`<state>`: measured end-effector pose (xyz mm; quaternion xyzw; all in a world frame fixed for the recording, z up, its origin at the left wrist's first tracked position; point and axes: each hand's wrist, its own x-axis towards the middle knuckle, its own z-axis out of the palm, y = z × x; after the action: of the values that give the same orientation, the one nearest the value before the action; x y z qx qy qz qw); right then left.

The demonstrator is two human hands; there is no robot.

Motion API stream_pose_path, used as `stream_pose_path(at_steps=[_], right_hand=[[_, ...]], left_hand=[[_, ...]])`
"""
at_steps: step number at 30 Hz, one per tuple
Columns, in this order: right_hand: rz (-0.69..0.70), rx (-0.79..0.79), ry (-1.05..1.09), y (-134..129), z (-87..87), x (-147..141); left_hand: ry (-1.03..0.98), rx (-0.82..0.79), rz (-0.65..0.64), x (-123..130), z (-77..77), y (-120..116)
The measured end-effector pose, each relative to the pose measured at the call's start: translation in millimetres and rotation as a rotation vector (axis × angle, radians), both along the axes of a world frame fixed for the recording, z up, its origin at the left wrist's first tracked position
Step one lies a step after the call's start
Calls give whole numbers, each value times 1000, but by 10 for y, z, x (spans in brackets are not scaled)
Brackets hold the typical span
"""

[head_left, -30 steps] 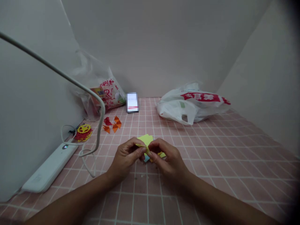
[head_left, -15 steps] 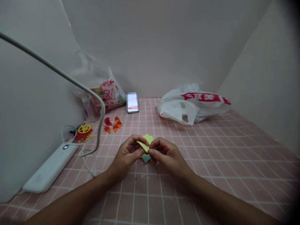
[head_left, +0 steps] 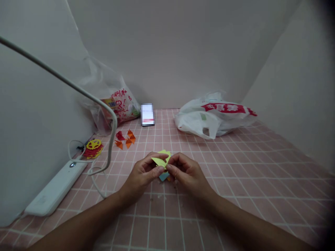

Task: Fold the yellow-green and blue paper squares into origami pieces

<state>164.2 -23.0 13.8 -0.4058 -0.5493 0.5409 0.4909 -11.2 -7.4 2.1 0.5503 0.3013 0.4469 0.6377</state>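
Note:
A small folded yellow paper (head_left: 158,161) is held between both hands at the middle of the view. My left hand (head_left: 143,175) pinches its left side between thumb and fingers. The thumb and fingertips of my right hand (head_left: 186,173) are closed on its right end. Beneath the hands, on the pink tiled surface, lie more coloured papers; a blue one (head_left: 164,176) shows below the fingers and a yellow one behind them. Several orange folded pieces (head_left: 128,142) and a red one (head_left: 120,135) sit to the left, beyond my left hand.
A white cable (head_left: 112,139) hangs across the left side near a long white device (head_left: 56,187). Yellow and red cutouts (head_left: 93,148) lie beside it. Farther back are a filled plastic bag (head_left: 121,104), a lit phone (head_left: 148,114) and a white bag (head_left: 193,120).
The yellow paper has tilted slightly in my fingers, showing more of its face. Both hands have stayed nearly in place and keep their hold.

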Motion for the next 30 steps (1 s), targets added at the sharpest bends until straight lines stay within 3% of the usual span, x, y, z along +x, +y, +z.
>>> stream_pose_path(at_steps=[13,21,30], right_hand=[[13,-14,38,27,-45,22],[-6,17,22,23,2,27],[37,-141,107,42,9,29]], left_hand=[[7,0,-14,-13,-37,21],[96,56,-54,-15,36,55],[73,-32,-76,1,48,51]])
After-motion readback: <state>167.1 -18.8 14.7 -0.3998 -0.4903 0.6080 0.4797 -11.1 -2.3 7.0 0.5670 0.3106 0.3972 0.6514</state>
